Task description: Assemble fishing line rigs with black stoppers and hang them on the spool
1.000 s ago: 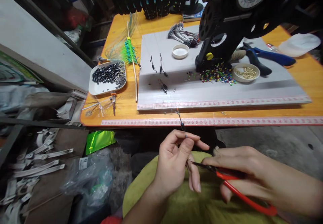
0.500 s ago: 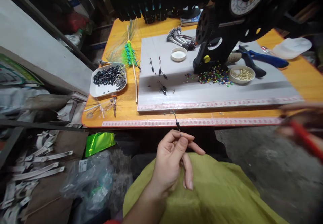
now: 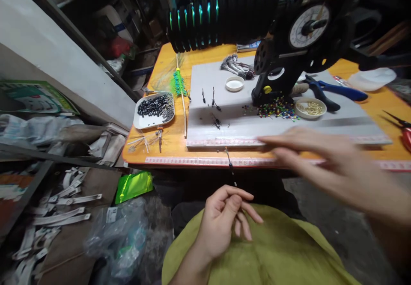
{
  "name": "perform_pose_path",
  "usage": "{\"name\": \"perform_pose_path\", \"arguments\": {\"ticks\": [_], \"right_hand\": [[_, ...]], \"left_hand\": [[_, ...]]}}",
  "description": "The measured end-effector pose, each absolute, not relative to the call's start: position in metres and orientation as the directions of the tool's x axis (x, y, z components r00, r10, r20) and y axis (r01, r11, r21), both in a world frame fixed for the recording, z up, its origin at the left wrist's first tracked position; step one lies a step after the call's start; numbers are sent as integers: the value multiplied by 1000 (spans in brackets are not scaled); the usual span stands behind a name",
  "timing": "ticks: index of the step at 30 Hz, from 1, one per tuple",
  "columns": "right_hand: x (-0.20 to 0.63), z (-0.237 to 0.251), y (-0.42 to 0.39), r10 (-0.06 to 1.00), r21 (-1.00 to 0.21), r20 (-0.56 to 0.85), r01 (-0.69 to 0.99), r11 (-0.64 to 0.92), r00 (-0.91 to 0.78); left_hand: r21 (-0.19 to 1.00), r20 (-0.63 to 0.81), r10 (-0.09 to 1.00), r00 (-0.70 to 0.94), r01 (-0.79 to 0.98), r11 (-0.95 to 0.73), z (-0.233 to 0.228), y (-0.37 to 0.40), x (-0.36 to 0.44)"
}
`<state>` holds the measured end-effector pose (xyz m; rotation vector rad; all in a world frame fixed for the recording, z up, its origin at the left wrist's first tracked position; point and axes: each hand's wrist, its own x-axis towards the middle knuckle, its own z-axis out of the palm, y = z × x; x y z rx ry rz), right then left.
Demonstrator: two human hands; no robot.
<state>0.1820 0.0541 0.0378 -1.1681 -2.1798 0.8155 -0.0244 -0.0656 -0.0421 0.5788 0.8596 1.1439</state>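
My left hand (image 3: 221, 221) is closed in front of the table edge, thumb and index finger pinched on a thin fishing line that barely shows. Just beyond its fingertips a small fishing rig with a black weight (image 3: 230, 166) stretches up to the table's edge. My right hand (image 3: 324, 165), smeared by motion, reaches in from the right over the front edge, fingers stretched out and nothing seen in them. Red-handled scissors (image 3: 406, 135) lie on the table at the far right, partly out of view.
Several similar rigs (image 3: 215, 105) lie on the grey board (image 3: 244, 131). A white tray (image 3: 136, 122) holds black weights. Colourful beads (image 3: 279, 109) are heaped beside a dish of brass-coloured parts (image 3: 310, 108). A black winding machine (image 3: 272, 62) with a dial stands behind, near blue-handled pliers (image 3: 343, 91).
My right hand has put the red scissors down at the right and swung left toward the rig. My left hand keeps its pinch. The view has shifted slightly.
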Motion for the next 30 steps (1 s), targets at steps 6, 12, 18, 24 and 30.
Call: {"name": "perform_pose_path", "arguments": {"ticks": [6,12,18,24,30], "right_hand": [[80,44,61,707,-977,-72,193,93,-704],[82,42,59,632,-969,-203,61,-239,-748],[79,35,59,675,-922,-209,-88,-377,-708],[76,20,57,701,-963,-216,30,-268,-680],[94,38,84,780,-834,117,365,413,-614]], "left_hand": [[957,-206,977,50,-199,212,-20,-59,-42],[998,-57,996,-75,30,60,-7,-44,-54],[971,-141,990,-12,194,140,-35,-64,-55],[948,-264,959,104,208,239,-53,-59,-59],[934,-100,992,-72,338,118,-69,-45,-66]]}}
